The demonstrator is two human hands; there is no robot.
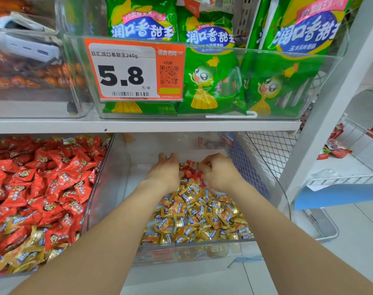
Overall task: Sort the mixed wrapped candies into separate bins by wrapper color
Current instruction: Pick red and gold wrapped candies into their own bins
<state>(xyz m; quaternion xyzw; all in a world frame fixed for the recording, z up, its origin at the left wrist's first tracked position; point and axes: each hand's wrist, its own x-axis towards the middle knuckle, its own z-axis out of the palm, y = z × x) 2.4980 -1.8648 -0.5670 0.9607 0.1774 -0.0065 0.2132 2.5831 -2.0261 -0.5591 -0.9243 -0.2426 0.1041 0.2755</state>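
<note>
- Here, the left hand (165, 172) reaches deep into a clear bin (115, 177), with its fingers curled downward at the back of the pile. Whether it holds anything cannot be told.
- The right hand (220, 174) is near it, fingers bent. Its fingertips appear to pinch into a small cluster of red candies (190, 172) lying between the two hands.
- That red cluster rests on the far end of a heap of gold candies (202, 213), which spreads toward the front of the bin.
- Each piece is likely very light, with a hard centre inside a crinkly, slick foil wrapper. A pinch across the plump middle or on a crimped end should hold it. A scooped handful may shed loose pieces.
- To the left, in the next compartment, lies a neighbouring heap of red-wrapped pieces (32, 184), with stray gold pieces (21, 256) mixed in near the front.
- Above, a white shelf board (138, 125) carries green snack packs (211, 81) behind an orange price tag (126, 71) reading 5.8.
</note>
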